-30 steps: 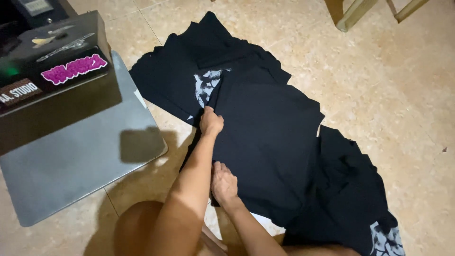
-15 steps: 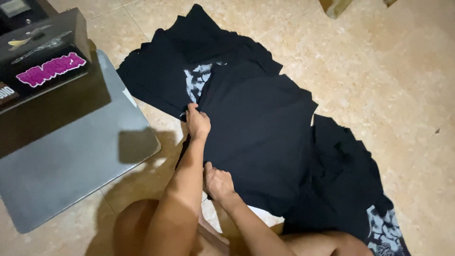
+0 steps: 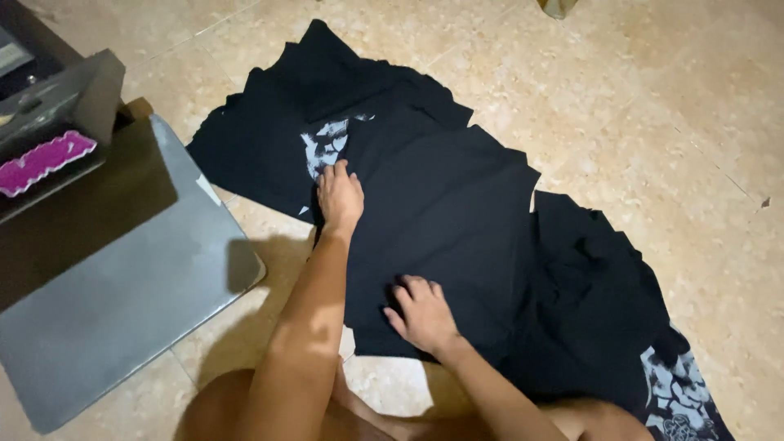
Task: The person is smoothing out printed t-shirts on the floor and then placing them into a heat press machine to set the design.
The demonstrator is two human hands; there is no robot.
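A pile of black garments [image 3: 457, 220] with white printed patches lies spread on the tiled floor. My left hand [image 3: 339, 196] rests flat on the left edge of the top black garment, beside a white print [image 3: 325, 147]. My right hand [image 3: 420, 314] presses palm down on the near edge of the same garment, fingers spread. Neither hand grips the cloth. More black cloth with a white print [image 3: 674, 392] trails off to the lower right.
A heat press machine with a grey flat plate [image 3: 114, 294] and a dark upper body with a pink label [image 3: 45, 159] stands on the floor at the left. My knee shows at the bottom. Beige floor tiles [image 3: 653, 98] surround the pile.
The camera has shifted so the pile sits lower and more central. Both hands stay on the top garment; my right hand has slid slightly toward its near edge.
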